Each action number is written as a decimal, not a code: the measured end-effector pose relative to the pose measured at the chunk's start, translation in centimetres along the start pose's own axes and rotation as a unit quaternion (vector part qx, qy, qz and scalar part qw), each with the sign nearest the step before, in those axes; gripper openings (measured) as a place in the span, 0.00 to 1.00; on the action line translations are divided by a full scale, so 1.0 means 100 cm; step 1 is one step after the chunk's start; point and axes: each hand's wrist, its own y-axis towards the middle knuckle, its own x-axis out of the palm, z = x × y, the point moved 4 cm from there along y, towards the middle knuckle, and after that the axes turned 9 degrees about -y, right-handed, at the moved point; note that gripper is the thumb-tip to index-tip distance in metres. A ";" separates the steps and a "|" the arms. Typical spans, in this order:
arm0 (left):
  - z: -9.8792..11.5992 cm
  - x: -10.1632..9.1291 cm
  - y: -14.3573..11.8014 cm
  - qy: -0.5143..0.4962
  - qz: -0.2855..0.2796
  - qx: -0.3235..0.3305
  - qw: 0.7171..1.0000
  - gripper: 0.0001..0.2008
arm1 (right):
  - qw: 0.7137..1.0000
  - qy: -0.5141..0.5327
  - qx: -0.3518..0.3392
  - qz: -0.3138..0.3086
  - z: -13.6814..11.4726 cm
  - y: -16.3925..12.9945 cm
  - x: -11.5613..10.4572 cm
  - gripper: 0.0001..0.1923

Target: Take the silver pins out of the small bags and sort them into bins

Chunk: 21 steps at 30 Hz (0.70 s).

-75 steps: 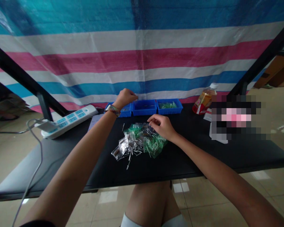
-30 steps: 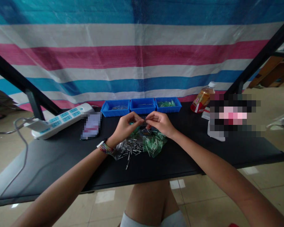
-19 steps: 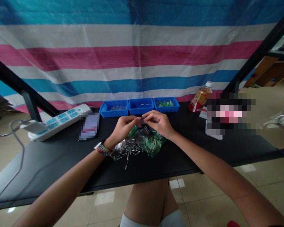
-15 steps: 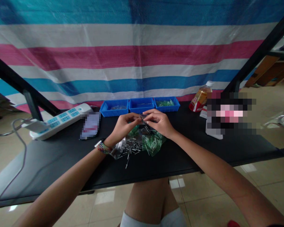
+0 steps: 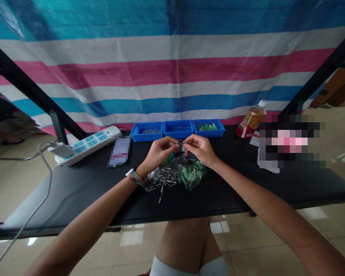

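Left hand [image 5: 159,150] and right hand [image 5: 199,149] raised together just above pile of small bags [image 5: 176,173] mid black table [image 5: 74,191], fingertips of both pinched on one tiny part [image 5: 181,144] between them, too small to tell what kind. Pile a mix of clear bags with metal pins [image 5: 158,180] on left and green bags [image 5: 192,174] on right, loose pins spilled at front. Behind the hands three blue bins [image 5: 178,129] in a row at far edge; power strip [image 5: 86,145] far left, bottle [image 5: 251,122] far right.
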 end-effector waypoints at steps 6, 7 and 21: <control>0.002 -0.014 0.006 -0.028 0.037 0.006 0.999 0.13 | 1.000 0.000 0.019 0.003 0.004 0.000 -0.002 0.16; 0.001 -0.022 0.008 -0.027 0.068 0.014 0.997 0.13 | 1.000 -0.014 0.021 0.008 0.006 0.001 -0.004 0.17; -0.019 -0.100 0.021 -0.109 0.297 -0.001 0.949 0.10 | 0.897 -0.373 -0.193 -0.138 0.007 -0.006 0.011 0.23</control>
